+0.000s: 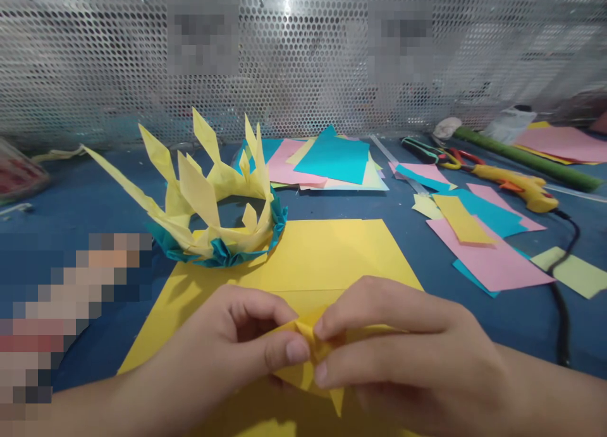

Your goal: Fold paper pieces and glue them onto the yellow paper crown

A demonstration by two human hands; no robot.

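A small folded piece of yellow paper point(308, 377) is held between my two hands, low in the middle of the view. My left hand point(246, 336) pinches its left side with thumb and fingers. On the right side, my right hand point(403, 342) presses a fold with its thumb and index finger. Beneath both hands lies a large yellow sheet point(341, 253) with a crease across it. A folded paper crown point(203, 222), pale yellow points over a teal base, stands on the sheet's far left part.
Coloured paper sheets point(332, 162) are stacked at the back. To the right lie paper scraps point(488, 253), a yellow glue gun point(516, 187) with a black cord, scissors point(427, 152) and a green stick point(526, 155). Behind them rises a perforated metal panel point(303, 64). A blurred-out arm point(71, 298) reaches in at left.
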